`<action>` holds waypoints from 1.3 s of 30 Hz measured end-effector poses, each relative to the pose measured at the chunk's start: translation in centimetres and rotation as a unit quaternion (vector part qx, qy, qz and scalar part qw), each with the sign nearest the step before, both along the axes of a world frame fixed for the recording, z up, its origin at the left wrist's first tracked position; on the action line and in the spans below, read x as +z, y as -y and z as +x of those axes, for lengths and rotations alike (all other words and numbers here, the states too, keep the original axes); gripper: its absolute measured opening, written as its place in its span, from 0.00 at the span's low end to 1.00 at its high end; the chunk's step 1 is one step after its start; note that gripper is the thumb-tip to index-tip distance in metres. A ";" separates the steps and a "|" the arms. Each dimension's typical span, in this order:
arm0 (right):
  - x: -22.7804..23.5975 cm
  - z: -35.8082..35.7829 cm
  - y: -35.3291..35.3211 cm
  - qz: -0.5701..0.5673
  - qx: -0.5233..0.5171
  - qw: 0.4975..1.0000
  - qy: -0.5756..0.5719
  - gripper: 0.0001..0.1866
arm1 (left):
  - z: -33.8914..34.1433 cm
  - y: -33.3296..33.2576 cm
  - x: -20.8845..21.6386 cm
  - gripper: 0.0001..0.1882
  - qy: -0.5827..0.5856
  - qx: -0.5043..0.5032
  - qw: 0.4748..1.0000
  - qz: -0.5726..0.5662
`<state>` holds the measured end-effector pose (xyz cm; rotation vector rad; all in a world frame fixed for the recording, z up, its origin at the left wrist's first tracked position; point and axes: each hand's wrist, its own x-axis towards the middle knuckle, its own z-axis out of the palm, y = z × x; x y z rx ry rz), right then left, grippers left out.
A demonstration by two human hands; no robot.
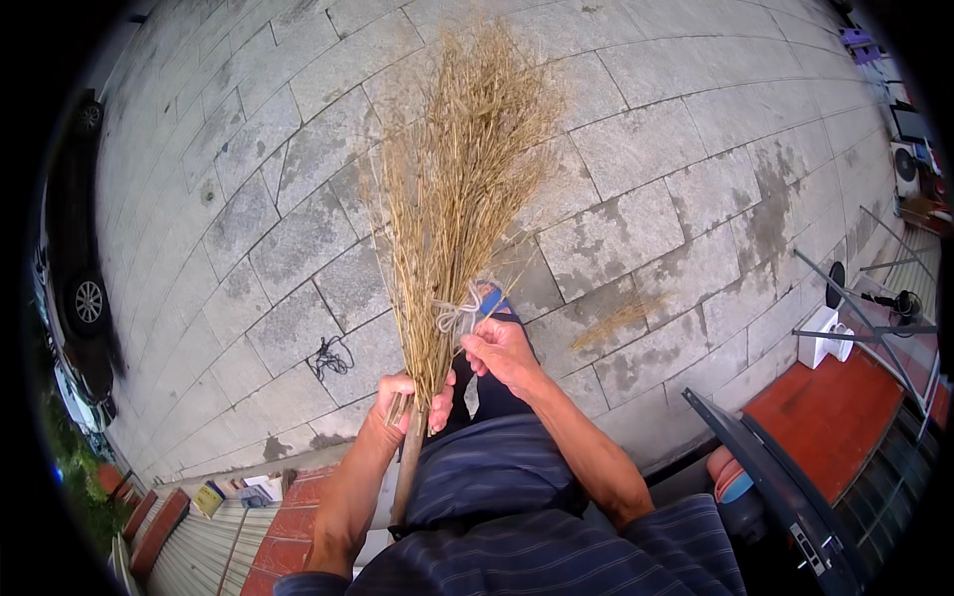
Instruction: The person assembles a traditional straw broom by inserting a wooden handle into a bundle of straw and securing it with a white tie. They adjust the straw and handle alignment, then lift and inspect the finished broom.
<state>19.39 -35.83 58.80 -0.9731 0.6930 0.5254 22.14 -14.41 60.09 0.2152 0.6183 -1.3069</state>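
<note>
1. Pale stone paving (636, 228) spreads below, from where I stand.
2. Above it, a golden straw bundle (472, 179) fans away from the person.
3. Left hand (385, 415): fingers clamped around its base and wooden handle (410, 467), seemingly steadying both.
4. Right hand (509, 355): fingers together beside looped white cord (455, 316); whether they pinch it, I cannot tell.

The long golden stalk bundle (477, 149) at upper centre looks rough and matt; the slim brown stick (408, 475) at lower centre, matt wood; grey upper-left paving slabs (243, 144), rough stone.
</note>
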 end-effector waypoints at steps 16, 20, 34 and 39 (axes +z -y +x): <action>-5.2 -2.5 6.5 -0.155 -0.046 0.971 -0.177 0.10 | 5.2 -21.6 0.7 0.17 0.007 0.015 0.878 0.479; -8.8 -12.7 13.6 -0.261 -0.175 0.893 -0.321 0.07 | 5.3 -34.5 -2.3 0.16 -0.054 0.023 0.845 0.532; 0.0 4.8 -3.1 -0.254 -0.016 0.934 -0.251 0.09 | 27.9 -17.0 -17.2 0.18 0.012 -0.167 0.959 0.228; -0.2 7.8 -2.4 -0.292 -0.089 0.926 -0.221 0.08 | 35.9 -6.1 -9.8 0.16 0.421 -0.431 0.735 0.311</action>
